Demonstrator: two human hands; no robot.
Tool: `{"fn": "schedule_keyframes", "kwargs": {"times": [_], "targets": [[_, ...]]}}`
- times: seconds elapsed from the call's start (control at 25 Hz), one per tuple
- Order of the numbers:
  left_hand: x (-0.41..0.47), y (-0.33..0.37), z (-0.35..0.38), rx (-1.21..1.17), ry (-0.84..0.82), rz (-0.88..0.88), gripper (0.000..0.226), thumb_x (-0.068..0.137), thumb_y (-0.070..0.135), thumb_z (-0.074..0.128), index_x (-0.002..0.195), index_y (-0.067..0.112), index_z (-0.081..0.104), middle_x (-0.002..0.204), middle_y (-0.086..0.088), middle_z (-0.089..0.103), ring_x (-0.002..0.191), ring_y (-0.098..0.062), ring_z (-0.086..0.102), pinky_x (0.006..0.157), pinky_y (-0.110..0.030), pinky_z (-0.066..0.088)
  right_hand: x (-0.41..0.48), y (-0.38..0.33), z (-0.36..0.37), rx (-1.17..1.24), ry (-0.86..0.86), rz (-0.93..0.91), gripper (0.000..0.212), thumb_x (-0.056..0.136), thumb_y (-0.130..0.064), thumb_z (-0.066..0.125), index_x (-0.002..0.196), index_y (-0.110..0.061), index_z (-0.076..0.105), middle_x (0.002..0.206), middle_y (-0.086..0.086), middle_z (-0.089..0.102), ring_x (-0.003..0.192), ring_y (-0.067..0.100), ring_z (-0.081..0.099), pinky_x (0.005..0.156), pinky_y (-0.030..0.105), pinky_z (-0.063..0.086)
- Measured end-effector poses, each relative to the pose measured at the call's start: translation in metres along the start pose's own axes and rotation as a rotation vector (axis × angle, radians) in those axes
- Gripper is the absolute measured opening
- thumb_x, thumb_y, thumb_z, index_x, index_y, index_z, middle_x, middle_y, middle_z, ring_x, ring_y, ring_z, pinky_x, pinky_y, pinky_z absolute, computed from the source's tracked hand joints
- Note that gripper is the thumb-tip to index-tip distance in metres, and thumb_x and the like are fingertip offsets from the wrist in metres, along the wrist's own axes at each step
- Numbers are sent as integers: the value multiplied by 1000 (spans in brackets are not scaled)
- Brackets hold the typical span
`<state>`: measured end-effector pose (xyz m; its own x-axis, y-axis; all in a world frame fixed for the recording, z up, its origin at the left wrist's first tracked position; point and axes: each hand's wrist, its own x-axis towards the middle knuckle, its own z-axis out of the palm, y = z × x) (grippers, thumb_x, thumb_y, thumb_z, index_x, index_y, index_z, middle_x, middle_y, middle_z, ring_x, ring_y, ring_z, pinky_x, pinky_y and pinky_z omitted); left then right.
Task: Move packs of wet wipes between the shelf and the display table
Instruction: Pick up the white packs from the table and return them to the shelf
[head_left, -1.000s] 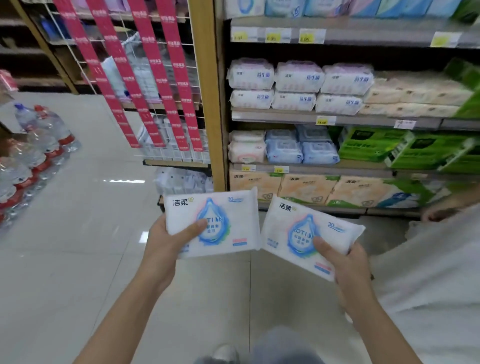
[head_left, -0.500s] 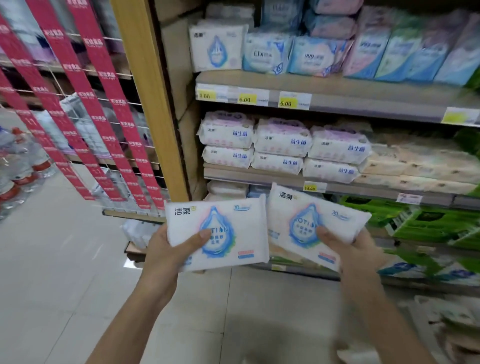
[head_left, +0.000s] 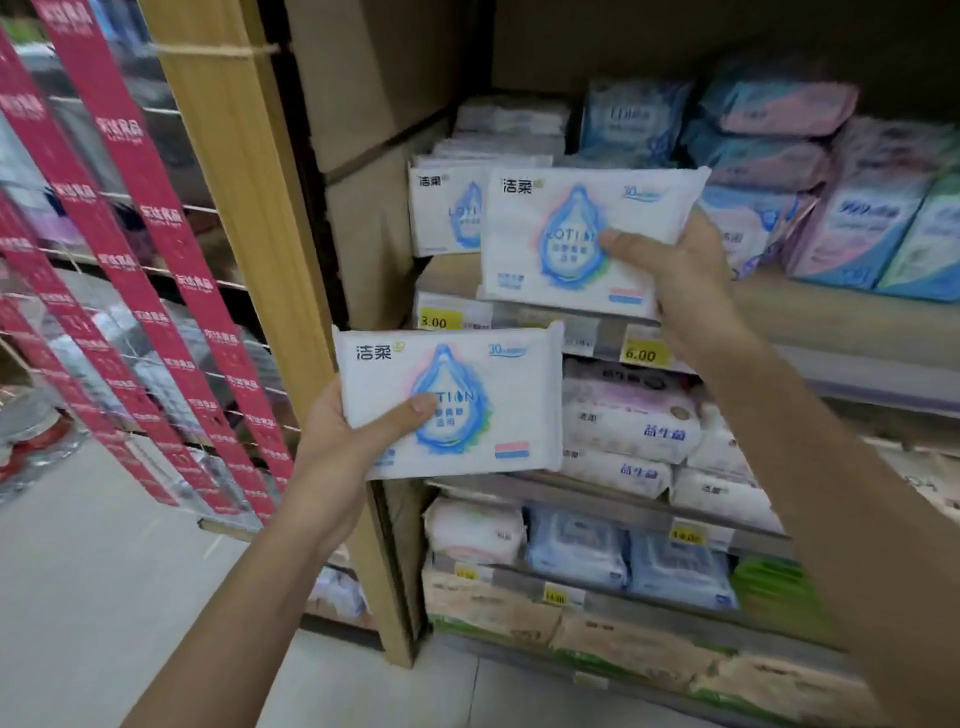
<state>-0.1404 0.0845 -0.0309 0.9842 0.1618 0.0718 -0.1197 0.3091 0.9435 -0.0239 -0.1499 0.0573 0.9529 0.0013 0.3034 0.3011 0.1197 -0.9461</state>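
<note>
My right hand (head_left: 680, 275) grips a white wet-wipes pack with a blue drop print (head_left: 561, 234), raised in front of the upper shelf (head_left: 831, 317). It overlaps a matching pack (head_left: 447, 213) standing at that shelf's left end. My left hand (head_left: 348, 441) holds a second identical pack (head_left: 457, 400) lower down, in front of the shelf edge with the yellow price tags (head_left: 641, 353). Both packs face me, thumbs on their fronts.
Blue, pink and green packs (head_left: 852, 223) fill the upper shelf to the right. White and pink packs (head_left: 634, 421) lie on the shelf below, blue ones (head_left: 623, 556) lower still. A wooden upright (head_left: 249, 208) and red hanging strips (head_left: 156, 260) stand left, over pale floor (head_left: 104, 597).
I have come closer to the shelf. My right hand has lifted its pack up to the upper shelf level; my left hand's pack has stayed lower.
</note>
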Motion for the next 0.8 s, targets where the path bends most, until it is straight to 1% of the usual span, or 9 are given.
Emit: {"fn": "schedule_keyframes", "kwargs": {"times": [0.16, 0.32, 0.4, 0.48, 0.56, 0.6, 0.64, 0.72, 0.8], "targets": [[74, 25, 19, 46, -66, 71, 45, 71, 8, 70, 115, 7, 61, 106, -5, 74, 96, -22, 71, 71, -30, 59, 74, 15, 28, 11, -67, 83, 24, 87, 1, 53, 109, -8, 55, 97, 5, 70, 83, 20, 70, 84, 46, 55], [107, 23, 27, 33, -56, 73, 47, 71, 8, 70, 116, 6, 60, 106, -4, 74, 95, -22, 71, 70, -29, 59, 111, 41, 41, 71, -229, 175, 34, 84, 1, 57, 117, -5, 56, 114, 15, 68, 103, 31, 67, 91, 50, 53], [118, 20, 29, 27, -22, 79, 51, 70, 7, 71, 120, 3, 59, 108, -6, 73, 97, -23, 71, 72, -29, 59, 126, 48, 44, -54, -283, 186, 37, 82, 3, 60, 118, -6, 59, 116, 13, 68, 106, 30, 66, 95, 51, 51], [125, 18, 33, 21, 16, 92, 53, 70, 7, 72, 121, 2, 58, 110, -7, 72, 98, -23, 70, 73, -30, 59, 136, 43, 44, -165, -344, 212, 31, 81, 3, 62, 110, -7, 64, 110, 8, 71, 99, 21, 70, 93, 43, 54], [132, 19, 38, 16, 45, 102, 52, 70, 7, 71, 120, 2, 59, 109, -6, 72, 98, -22, 70, 73, -30, 59, 142, 29, 42, -234, -412, 239, 20, 84, 1, 63, 103, -8, 64, 98, -1, 73, 80, 9, 71, 76, 24, 58], [135, 20, 41, 15, 50, 112, 52, 70, 8, 71, 120, 2, 59, 110, -6, 72, 98, -22, 70, 73, -30, 59, 142, 21, 40, -284, -411, 237, 15, 87, -5, 63, 101, -10, 63, 91, -3, 72, 73, 7, 69, 67, 19, 55], [139, 21, 45, 17, 53, 127, 53, 70, 8, 72, 120, 2, 58, 110, -7, 72, 99, -23, 70, 75, -31, 59, 143, 13, 38, -348, -379, 219, 11, 89, -13, 63, 100, -12, 62, 89, -1, 69, 72, 8, 66, 65, 20, 52], [150, 23, 52, 39, 60, 155, 54, 69, 9, 73, 121, 3, 58, 111, -8, 72, 100, -24, 70, 78, -35, 59, 147, 5, 31, -466, -276, 123, 17, 90, -24, 61, 104, -13, 62, 93, 1, 63, 81, 12, 59, 74, 28, 48], [161, 25, 59, 66, 60, 178, 51, 72, 6, 74, 121, 4, 58, 112, -7, 71, 101, -24, 69, 82, -38, 58, 141, 2, 23, -486, -141, -5, 10, 90, -22, 58, 98, -18, 62, 92, -2, 63, 85, 12, 58, 80, 30, 48]]}}
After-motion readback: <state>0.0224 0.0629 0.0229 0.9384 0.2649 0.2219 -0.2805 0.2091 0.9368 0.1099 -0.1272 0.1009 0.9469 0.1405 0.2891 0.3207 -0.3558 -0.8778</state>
